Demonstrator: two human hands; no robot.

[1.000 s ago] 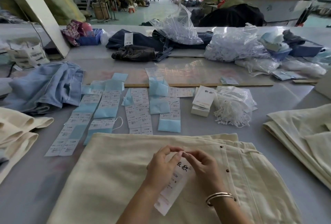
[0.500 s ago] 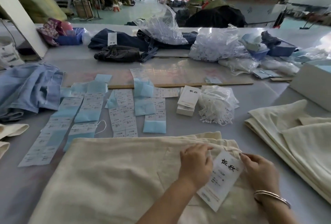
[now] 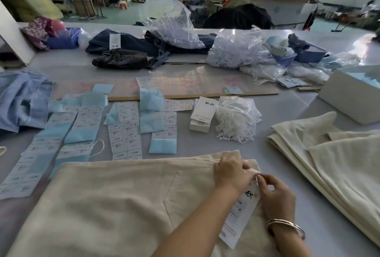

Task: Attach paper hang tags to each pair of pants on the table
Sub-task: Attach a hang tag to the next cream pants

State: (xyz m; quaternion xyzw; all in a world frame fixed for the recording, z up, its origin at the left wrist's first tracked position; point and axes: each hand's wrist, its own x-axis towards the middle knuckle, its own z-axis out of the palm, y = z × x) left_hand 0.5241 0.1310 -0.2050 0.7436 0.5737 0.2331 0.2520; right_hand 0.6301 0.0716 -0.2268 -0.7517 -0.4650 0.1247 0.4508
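Hands (image 3: 255, 180) apparently pinching tag (image 3: 239, 215)

Both forearms are bare, with no sleeve showing in the picture. The right wrist wears a thin silver-coloured bangle (image 3: 285, 226) that seems to be made of two narrow bands lying close together, smooth and plain, with a light shine on the metal. The left hand (image 3: 232, 174) and the right hand (image 3: 276, 195) are bare, and the fingernails are too small to tell anything about.
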